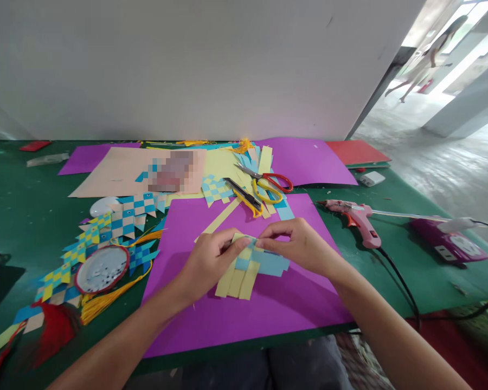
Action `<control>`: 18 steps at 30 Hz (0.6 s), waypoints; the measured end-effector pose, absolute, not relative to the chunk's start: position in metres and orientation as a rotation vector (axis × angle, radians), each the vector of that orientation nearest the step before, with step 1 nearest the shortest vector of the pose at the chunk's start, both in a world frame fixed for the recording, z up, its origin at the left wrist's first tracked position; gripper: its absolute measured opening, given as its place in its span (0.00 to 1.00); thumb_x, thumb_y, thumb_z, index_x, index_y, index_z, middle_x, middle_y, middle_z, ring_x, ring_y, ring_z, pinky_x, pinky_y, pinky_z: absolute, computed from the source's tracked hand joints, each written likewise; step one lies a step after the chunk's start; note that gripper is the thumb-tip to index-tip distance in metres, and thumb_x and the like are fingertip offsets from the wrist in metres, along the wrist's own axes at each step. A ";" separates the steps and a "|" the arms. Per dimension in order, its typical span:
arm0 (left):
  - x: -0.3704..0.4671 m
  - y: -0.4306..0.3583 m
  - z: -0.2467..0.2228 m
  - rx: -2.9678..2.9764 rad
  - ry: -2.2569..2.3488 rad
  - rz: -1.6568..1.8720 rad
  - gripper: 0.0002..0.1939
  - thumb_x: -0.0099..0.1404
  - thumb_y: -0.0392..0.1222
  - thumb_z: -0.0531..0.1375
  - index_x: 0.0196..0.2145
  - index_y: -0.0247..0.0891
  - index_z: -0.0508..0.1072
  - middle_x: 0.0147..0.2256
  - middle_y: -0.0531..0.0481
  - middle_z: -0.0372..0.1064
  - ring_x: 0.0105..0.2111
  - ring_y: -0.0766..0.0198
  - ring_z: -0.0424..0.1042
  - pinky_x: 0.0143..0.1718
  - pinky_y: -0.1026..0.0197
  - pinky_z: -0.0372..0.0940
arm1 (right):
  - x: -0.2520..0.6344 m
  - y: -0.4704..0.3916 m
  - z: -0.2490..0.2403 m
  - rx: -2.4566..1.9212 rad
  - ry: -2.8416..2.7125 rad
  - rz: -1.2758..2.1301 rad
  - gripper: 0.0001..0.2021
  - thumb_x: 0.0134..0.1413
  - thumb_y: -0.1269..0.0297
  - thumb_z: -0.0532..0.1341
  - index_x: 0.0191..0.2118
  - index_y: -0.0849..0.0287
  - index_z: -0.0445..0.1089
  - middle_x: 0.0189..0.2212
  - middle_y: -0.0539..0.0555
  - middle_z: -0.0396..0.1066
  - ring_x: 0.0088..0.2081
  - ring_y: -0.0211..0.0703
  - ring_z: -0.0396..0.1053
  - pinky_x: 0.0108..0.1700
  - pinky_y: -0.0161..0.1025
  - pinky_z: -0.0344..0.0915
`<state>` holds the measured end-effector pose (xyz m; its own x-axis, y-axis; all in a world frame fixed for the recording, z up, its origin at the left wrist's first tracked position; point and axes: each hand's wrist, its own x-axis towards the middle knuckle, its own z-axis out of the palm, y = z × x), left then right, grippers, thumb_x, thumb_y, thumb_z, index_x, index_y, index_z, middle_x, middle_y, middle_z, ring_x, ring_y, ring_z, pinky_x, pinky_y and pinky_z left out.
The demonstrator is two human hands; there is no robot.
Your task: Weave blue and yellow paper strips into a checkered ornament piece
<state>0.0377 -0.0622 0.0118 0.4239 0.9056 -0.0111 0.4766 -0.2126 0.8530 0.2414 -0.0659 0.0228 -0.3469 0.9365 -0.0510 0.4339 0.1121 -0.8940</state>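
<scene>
Over a purple sheet (187, 319), I hold a small weave of pale yellow and light blue paper strips (244, 265). My left hand (207, 260) pinches its upper left edge between thumb and fingers. At the upper right of the weave, the fingertips of my right hand (296, 241) are closed on a strip end. Yellow strip tails hang down toward me and blue tails stick out to the right. Just beyond my hands lie a yellow-handled craft knife (244, 197) and scissors (268, 179) with red and yellow handles.
Finished woven paper pieces (134, 211) with tassels lie at left, beside a round dish (102, 269) of small dark-and-white bits. A pink glue gun (358, 214) with a black cord rests at right. A person (431, 57) walks in the far background.
</scene>
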 end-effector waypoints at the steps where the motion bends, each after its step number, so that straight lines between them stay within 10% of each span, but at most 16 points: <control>1: 0.038 -0.062 0.011 1.851 1.190 0.650 0.22 0.67 0.56 0.53 0.23 0.37 0.64 0.20 0.57 0.50 0.22 0.68 0.52 0.22 0.65 0.49 | 0.240 -0.066 0.024 -1.330 -1.837 1.183 0.09 0.54 0.62 0.62 0.28 0.60 0.75 0.24 0.49 0.73 0.28 0.36 0.66 0.30 0.34 0.61; 18: 0.035 -0.058 0.010 1.702 1.065 0.622 0.13 0.64 0.52 0.58 0.36 0.39 0.70 0.27 0.54 0.67 0.30 0.63 0.70 0.29 0.65 0.63 | 0.243 -0.060 0.018 -1.344 -1.851 1.269 0.10 0.53 0.59 0.63 0.31 0.61 0.75 0.26 0.51 0.73 0.29 0.37 0.68 0.30 0.35 0.62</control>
<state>0.0347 -0.0580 0.0095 0.4812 0.8733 -0.0760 0.3631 -0.1197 0.9240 0.2432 -0.0602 0.0184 -0.3727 0.9214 -0.1100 0.4344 0.0685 -0.8981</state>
